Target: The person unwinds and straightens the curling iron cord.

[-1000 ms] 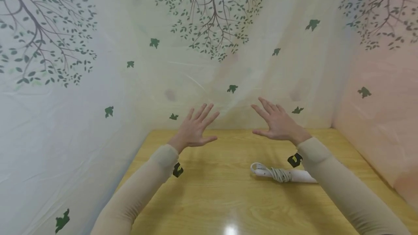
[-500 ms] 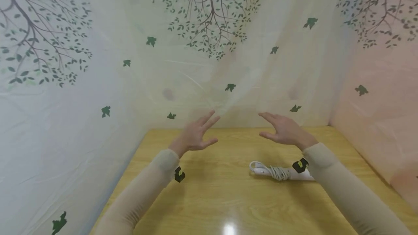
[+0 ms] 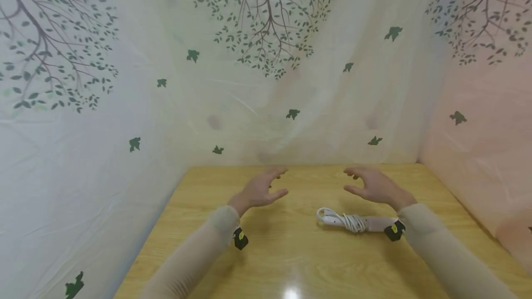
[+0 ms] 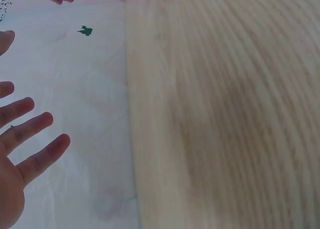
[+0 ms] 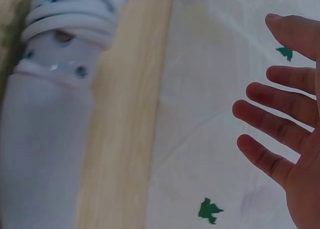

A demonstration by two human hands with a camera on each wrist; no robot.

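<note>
My left hand (image 3: 258, 189) is held above the far part of the wooden table, fingers spread and slightly bent, holding nothing. Level with it on the other side, my right hand (image 3: 377, 186) is also bare, its palm turned inward. A long white device with a pale cord (image 3: 352, 223) wound round one end lies on the table, nearer to me than the right hand and not touched by it. The right wrist band hides its right end in the head view. Close up in the right wrist view, the device's smooth white body (image 5: 45, 149) shows small dark dots beside the cord.
Behind the table (image 3: 291, 257) hangs a pale sheet (image 3: 249, 119) printed with trees and green birds. It also closes the left and right sides. Both wrists carry small black cameras; the left camera (image 3: 240, 239) hangs below the sleeve.
Both hands have come down and nearer to me, from in front of the back sheet to over the table. Their fingers have bent a little. The white device has stayed in place.
</note>
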